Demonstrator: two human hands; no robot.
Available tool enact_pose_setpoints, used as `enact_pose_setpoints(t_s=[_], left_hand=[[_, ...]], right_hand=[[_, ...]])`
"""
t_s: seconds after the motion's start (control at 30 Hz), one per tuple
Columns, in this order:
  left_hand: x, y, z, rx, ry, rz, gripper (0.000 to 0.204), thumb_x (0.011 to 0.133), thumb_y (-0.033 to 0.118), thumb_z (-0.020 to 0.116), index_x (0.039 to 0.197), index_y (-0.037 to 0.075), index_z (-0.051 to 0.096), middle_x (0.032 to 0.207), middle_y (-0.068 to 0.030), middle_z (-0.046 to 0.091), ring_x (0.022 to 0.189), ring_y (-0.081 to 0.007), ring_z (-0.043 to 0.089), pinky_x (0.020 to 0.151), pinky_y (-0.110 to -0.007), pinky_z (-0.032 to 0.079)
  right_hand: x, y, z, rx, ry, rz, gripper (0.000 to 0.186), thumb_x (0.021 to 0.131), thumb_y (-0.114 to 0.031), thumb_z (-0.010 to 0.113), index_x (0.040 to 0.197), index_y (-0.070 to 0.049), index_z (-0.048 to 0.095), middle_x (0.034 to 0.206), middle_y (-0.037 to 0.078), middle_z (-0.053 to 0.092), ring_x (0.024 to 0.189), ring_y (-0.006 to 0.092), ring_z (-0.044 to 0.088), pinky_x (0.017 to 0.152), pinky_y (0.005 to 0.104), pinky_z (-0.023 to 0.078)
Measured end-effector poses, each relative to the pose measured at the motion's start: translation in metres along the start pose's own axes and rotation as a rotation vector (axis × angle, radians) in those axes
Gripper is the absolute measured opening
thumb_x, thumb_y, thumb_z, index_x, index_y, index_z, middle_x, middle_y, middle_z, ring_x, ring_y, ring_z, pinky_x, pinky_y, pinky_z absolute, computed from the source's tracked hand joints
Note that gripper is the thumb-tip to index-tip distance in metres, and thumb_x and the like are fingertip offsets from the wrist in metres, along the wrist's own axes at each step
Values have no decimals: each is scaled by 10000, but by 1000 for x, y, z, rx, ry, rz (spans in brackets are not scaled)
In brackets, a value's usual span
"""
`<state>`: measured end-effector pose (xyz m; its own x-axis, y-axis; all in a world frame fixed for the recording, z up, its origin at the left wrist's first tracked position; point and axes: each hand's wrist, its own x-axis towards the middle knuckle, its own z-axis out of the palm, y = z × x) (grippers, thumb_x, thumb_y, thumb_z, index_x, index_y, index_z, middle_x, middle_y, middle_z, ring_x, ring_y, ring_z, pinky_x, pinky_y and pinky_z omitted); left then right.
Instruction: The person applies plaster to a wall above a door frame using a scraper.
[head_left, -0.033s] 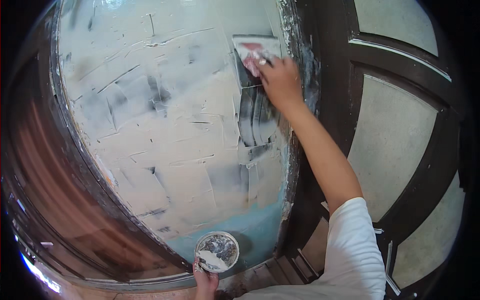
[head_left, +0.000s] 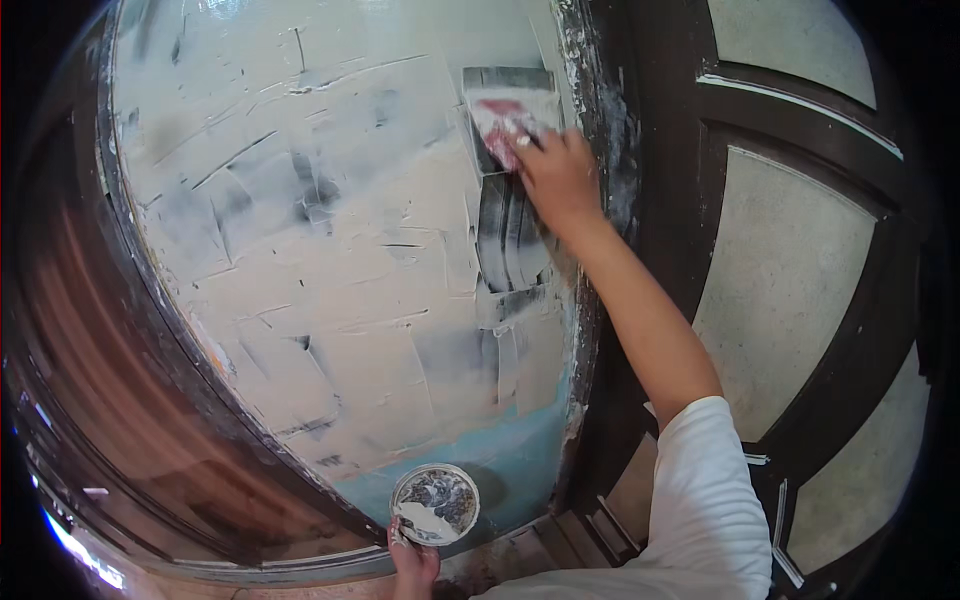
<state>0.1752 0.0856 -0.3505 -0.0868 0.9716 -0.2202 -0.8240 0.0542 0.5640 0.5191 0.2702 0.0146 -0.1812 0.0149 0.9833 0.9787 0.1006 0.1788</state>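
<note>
Dark framework, pale panels at right, reddish-brown panel at left

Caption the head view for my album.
Right fingers hold a scraper against a patchy wall; left fingers hold a tub.

scraper partly hidden by the right grip, left grip partly hidden behind the bucket, left forearm cut off below, wall cropped on top
</note>
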Motion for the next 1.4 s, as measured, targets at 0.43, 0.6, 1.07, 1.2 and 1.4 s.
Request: enact_pose_setpoints(t_s=[0.43,0.6,1.07,1.2,1.4], left_hand=[[-3,1,-10,0,49,24,343,906,278,433,1183,92,512,1173,-76,568,1074,-246,555,942,-416,448],[-9,-1,-10,-36,116,18,348,901,279,444,1184,87,511,1147,-76,581,1067,-249,558,937,-423,453],[-21,-6,-8,-21,113,14,349,931,281,410,1180,63,521,1153,-79,583,1074,-229,557,957,-379,444],[-20,-3,-20,-19,107,33,347,923,280,419,1186,77,519,1146,-72,587,1049,-228,563,935,-387,450],[-21,6,-25,16,81,22,340,924,277,414,1174,75,525,1135,-70,589,1046,-224,564,933,-379,448]], right_hand=[[-337,-86,-13,89,-403,241,254,716,-237,659,967,-230,698,1095,99,535,978,319,444,898,531,293],[-364,-88,-38,121,-431,264,287,716,-222,661,997,-270,692,1233,39,500,1073,302,407,910,534,262],[-4,-18,5,-99,44,41,370,777,-130,568,1121,-258,616,1171,46,517,1065,286,431,869,469,308],[-136,-58,24,-37,-194,78,343,776,-196,601,1101,-301,632,1212,60,493,1065,303,433,880,488,324],[-356,-116,-11,-3,-423,207,201,788,-273,605,972,-280,685,1186,29,488,1087,284,417,876,551,308]])
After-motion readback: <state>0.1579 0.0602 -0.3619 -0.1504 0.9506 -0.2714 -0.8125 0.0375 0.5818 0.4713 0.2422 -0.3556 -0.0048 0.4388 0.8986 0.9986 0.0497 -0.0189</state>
